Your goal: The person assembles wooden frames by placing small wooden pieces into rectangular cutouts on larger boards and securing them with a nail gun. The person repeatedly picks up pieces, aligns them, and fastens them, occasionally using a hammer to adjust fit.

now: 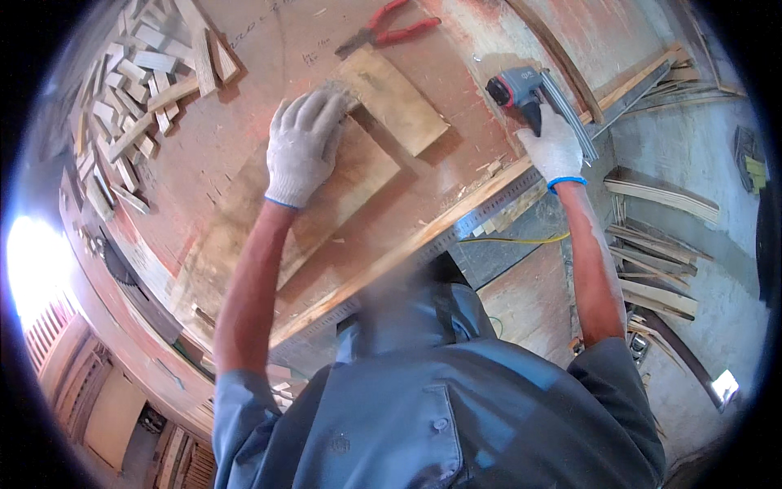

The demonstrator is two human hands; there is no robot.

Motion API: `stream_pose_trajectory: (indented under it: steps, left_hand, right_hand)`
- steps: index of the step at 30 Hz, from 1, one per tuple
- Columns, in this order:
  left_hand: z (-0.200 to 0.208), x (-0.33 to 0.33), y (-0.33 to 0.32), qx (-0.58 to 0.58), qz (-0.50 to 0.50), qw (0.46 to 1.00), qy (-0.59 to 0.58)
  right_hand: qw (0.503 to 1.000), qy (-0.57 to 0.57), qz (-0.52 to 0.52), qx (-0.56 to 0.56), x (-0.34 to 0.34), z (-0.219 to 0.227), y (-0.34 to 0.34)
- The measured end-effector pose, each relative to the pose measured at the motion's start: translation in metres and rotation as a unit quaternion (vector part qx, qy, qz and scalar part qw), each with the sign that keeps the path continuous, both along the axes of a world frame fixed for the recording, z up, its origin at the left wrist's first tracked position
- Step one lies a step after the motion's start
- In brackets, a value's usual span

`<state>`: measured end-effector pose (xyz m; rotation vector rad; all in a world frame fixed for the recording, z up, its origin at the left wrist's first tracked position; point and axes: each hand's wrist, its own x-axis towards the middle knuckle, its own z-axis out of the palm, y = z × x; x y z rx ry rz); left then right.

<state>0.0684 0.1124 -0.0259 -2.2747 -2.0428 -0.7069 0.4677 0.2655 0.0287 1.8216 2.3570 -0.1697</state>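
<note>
My left hand [303, 147], in a white knit glove, lies palm down with its fingers stretched over the upper part of a wide wooden board [358, 183]. A shorter wooden piece [399, 102] lies just beyond, with a gap showing between the two; my fingertips are close to its near corner. My right hand [557, 148], gloved with a blue cuff, is closed around the grip of a grey and red nail gun [521, 83] on the right side of the bench. The gun's nose points left, and its long magazine runs beside my hand.
Pincers with red handles [391, 34] lie at the far side of the workbench [269, 98]. Many wood offcuts [155, 61] are heaped at the far left. A marked metal strip [440, 243] follows the near edge. Stacked planks [664, 196] stand at the right; a saw blade [118, 262] shows left.
</note>
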Motion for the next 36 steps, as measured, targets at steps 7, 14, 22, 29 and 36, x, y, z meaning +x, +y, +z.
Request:
stream_pose_trajectory:
  steps: [7, 14, 22, 29, 36]
  left_hand:
    - [0.014, 0.004, 0.016, -0.063, -0.187, 0.978, 0.073]
    - [0.012, 0.016, 0.013, -0.098, -0.156, 0.980, 0.074]
    - [0.016, 0.062, 0.003, -0.122, -0.022, 0.990, 0.062]
    - [0.000, 0.059, -0.002, -0.061, -0.015, 0.998, 0.013]
    - [0.004, 0.059, 0.001, -0.103, -0.020, 0.994, -0.014]
  right_hand:
    - [0.998, -0.028, -0.029, -0.049, -0.008, -0.015, 0.028]
    - [0.995, -0.021, 0.025, -0.091, 0.002, 0.004, 0.045]
    - [0.948, 0.129, 0.068, -0.284, -0.015, 0.103, 0.033]
    - [0.896, 0.132, 0.190, -0.378, -0.055, 0.119, 0.034]
    - [0.894, 0.051, 0.231, -0.380, -0.084, 0.077, 0.044]
